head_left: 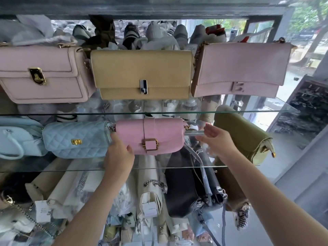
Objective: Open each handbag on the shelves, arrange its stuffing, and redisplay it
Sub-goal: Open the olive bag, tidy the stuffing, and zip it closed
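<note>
Pink smooth bag (165, 130) pinched by left hand (118, 155); right hand (219, 139) fingers loosely apart.

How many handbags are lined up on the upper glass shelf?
3: a pale pink bag at the left, a tan bag in the middle, a dusty pink bag at the right. The clutter behind may hide more.

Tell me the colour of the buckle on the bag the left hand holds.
The buckle is gold, on the pink bag; clearest in the head view.
</note>
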